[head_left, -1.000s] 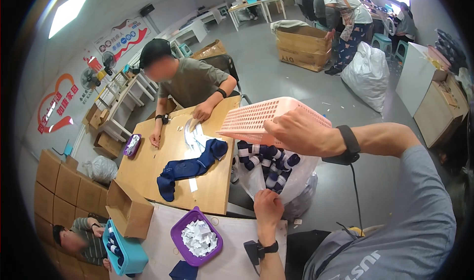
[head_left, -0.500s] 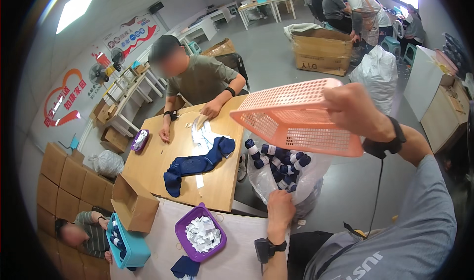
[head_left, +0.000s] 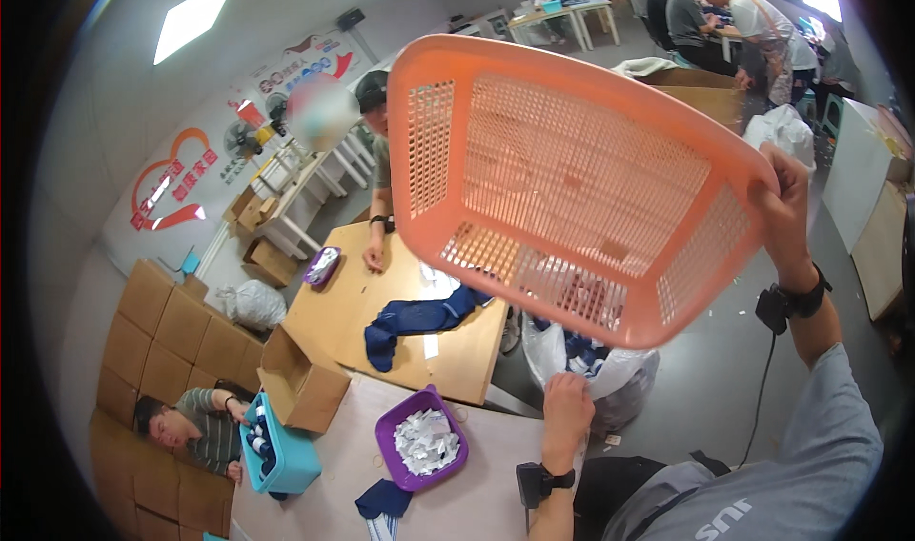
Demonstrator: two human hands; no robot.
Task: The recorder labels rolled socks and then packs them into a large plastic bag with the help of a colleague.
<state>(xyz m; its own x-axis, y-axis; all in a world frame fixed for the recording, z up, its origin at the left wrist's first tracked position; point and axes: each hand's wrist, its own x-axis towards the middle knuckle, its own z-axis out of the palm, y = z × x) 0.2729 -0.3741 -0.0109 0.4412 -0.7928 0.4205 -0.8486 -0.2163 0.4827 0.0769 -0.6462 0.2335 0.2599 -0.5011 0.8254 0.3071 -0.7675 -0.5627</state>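
My right hand (head_left: 786, 203) is closed round the right-hand rim of an orange-pink mesh plastic basket (head_left: 405, 160). The basket is held up in the air, tilted so that its inside shows, and nothing lies in it. Below it, a clear plastic bag (head_left: 629, 388) stands on the floor beside the table. Navy rolled bundles with white bands (head_left: 583, 355) fill the bag, partly seen under and through the basket. My left hand (head_left: 567, 412) is closed at the near edge of the bag, gripping the plastic.
A purple tub (head_left: 383, 431) of white paper slips stands on the near table, beside a navy knitted piece (head_left: 383, 498). Further left are a cardboard box (head_left: 305, 379) and a turquoise bin (head_left: 295, 465) with a person beside it. Navy fabric (head_left: 419, 317) lies on the wooden table (head_left: 334, 293).
My right hand has raised the basket and tipped it so that its inside now faces me; it hides much of the person across the table. My left hand stays at the bag.
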